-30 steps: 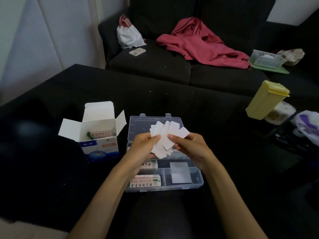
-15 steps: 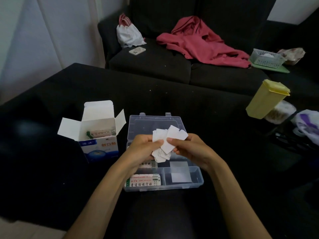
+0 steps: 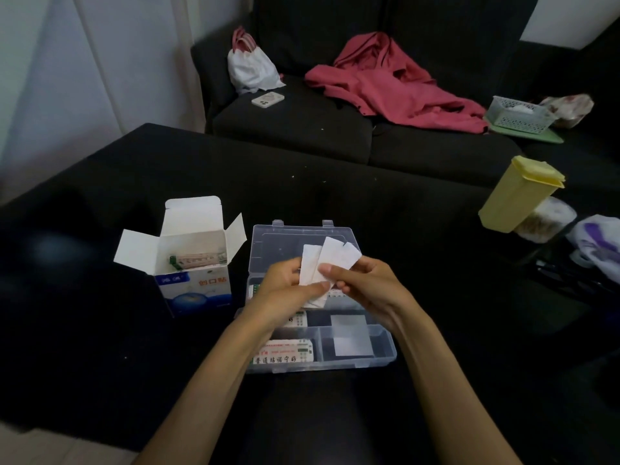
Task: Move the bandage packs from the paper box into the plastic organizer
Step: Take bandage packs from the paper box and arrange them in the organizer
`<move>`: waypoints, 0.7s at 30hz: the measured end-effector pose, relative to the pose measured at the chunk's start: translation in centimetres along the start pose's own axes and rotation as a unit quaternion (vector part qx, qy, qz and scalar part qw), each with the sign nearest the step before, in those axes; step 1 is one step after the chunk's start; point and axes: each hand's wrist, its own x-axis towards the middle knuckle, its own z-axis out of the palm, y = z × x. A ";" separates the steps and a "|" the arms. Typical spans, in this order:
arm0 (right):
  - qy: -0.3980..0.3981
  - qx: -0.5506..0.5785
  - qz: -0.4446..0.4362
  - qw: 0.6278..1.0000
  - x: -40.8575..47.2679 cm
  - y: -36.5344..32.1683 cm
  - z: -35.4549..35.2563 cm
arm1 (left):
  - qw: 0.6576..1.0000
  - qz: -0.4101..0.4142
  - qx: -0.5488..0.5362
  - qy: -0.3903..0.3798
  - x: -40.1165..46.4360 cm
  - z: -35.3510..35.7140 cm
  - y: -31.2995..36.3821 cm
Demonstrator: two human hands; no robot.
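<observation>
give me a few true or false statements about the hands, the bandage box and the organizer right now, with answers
1. Both hands, left hand and right hand, hold the white bandage packs. True.
2. The paper box is closed. False: its flaps stand open and packs still lie inside.
3. The plastic organizer sits right of the paper box. True.
4. The organizer's compartments are all empty. False: printed packs lie in its near left compartment.
5. The yellow container stands inside the organizer. False: it stands far to the right, apart from it.
</observation>
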 end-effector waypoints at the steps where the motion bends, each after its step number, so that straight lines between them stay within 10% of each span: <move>1: -0.006 0.014 0.000 1.000 -0.1 -0.1 0.0 | 0.998 0.037 0.030 0.031 0.0 0.1 -0.1; 11: -0.157 -0.079 0.047 0.983 -1.1 -0.9 -0.5 | 0.866 0.298 0.371 0.155 -0.4 0.1 -1.0; 21: -0.109 -0.024 -0.027 0.993 -0.1 0.2 -0.7 | 0.928 0.239 0.249 0.137 0.4 0.5 -1.6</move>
